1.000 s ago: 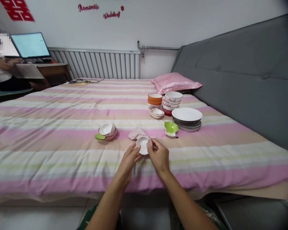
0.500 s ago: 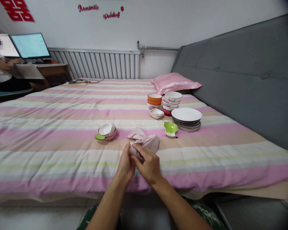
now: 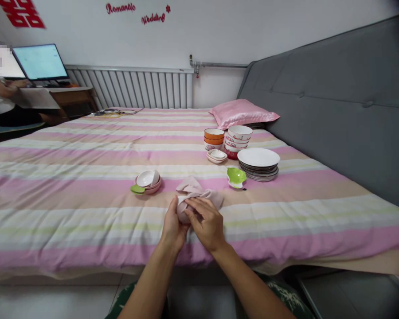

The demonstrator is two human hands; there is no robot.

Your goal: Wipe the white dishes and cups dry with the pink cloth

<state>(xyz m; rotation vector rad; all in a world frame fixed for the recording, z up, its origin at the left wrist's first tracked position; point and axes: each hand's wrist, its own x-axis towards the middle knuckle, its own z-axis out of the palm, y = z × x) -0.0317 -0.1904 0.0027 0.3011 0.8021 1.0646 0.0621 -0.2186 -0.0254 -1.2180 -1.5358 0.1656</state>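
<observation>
My left hand (image 3: 172,227) and my right hand (image 3: 207,223) meet over the near part of the striped bed. Both are closed around a pale pink cloth (image 3: 197,194) that bunches between them. The small white dish seen earlier is hidden under the cloth and my fingers. To the left lies a pile of small dishes (image 3: 147,181) with a green one at its edge. A green leaf-shaped dish (image 3: 236,177) sits just right of the cloth.
Further right stand a stack of white plates (image 3: 258,164), orange bowls (image 3: 214,138), patterned bowls (image 3: 239,138) and small saucers (image 3: 217,156). A pink pillow (image 3: 242,113) lies by the grey headboard (image 3: 335,97). A person (image 3: 0,95) sits at a desk with monitors, far left.
A second ago my hands held a bare small white dish; now the pink cloth is pulled over it and both hands press around the bundle.
</observation>
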